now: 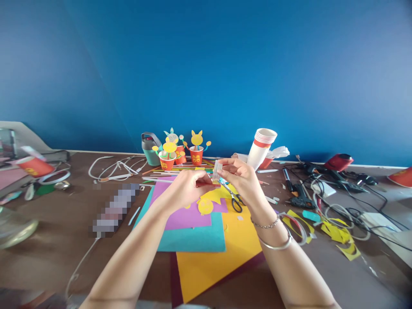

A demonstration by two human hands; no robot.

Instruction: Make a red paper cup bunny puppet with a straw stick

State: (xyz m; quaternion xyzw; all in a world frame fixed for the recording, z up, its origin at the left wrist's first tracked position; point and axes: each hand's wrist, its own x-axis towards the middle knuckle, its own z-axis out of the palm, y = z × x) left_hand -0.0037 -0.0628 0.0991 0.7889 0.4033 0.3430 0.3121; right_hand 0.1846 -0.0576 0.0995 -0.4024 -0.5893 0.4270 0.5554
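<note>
Both of my hands are raised over stacked felt sheets. My right hand [242,179] pinches a small clear tape roll [217,170] at its top. My left hand [190,187] is closed, pinching a thin red strip [209,185] close beside the roll. Below them lie a purple felt sheet [180,214], a teal sheet [196,238] and an orange-yellow sheet [222,262]. A yellow paper cut-out [206,206] rests on the purple sheet. Black-handled scissors [234,198] lie just under my right hand.
Three red paper cups with paper flowers [180,155] and a grey-green bottle [150,148] stand at the back. A cup stack [261,148] leans to the right. A glue gun [301,198], cables and yellow scraps [337,234] crowd the right side. White strips [112,169] lie at the left.
</note>
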